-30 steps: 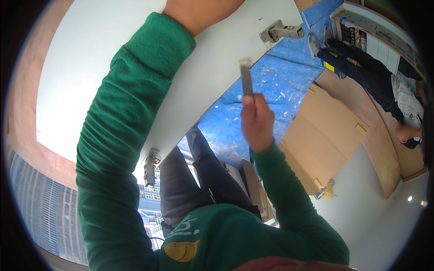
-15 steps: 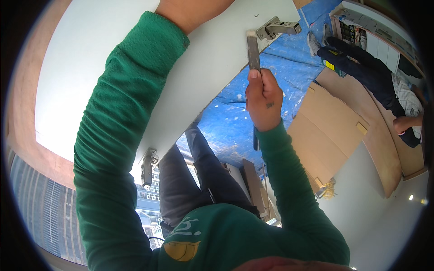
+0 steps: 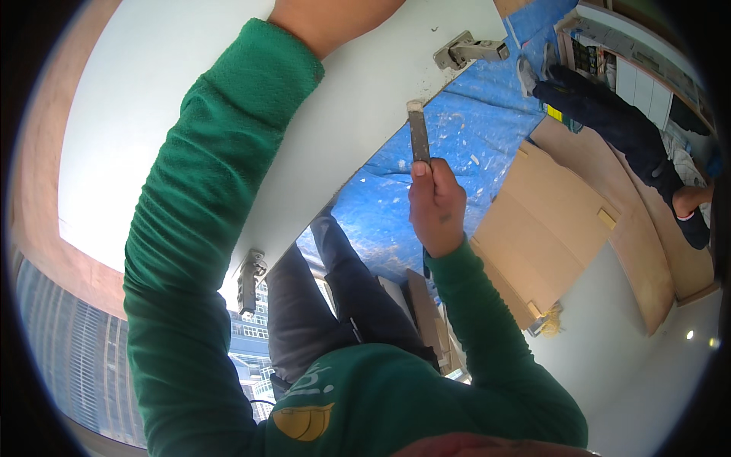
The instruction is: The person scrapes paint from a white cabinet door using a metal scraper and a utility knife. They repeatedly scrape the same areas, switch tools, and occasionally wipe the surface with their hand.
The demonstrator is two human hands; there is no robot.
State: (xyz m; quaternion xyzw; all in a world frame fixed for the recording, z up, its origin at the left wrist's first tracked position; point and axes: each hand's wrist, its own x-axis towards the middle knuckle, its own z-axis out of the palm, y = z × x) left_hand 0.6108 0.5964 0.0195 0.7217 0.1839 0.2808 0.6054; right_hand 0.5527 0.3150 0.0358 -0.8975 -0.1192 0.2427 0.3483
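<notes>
A flat metal tool [image 3: 419, 139] is grasped in the right hand [image 3: 438, 206], just right of the centre of the frame, with the fingers closed around its lower part. The tool is pointed toward the top of the frame, and its pale tip is seen over the lower-right edge of a white panel [image 3: 346, 110]; whether the panel is touched by it cannot be told. The left hand [image 3: 343, 19] is largely cut off by the upper edge of the frame, so whether anything is grasped by it cannot be told.

Two metal hinges are fixed along the panel's edge: an upper hinge [image 3: 470, 52] at the upper right, near the tool's tip, and a lower hinge [image 3: 250, 283] left of centre, beside the green left sleeve [image 3: 202, 183]. The panel is bordered by a brown wooden strip [image 3: 36, 175] at the left of the frame.

Beyond the panel, a blue sheet [image 3: 464, 126] speckled with white is spread on the floor. Right of the right hand, a folded piece of cardboard [image 3: 552, 225] is seen, with yellow cord [image 3: 550, 320] near its lower corner. Another person's dark-trousered legs [image 3: 601, 107] are shown at the upper right.
</notes>
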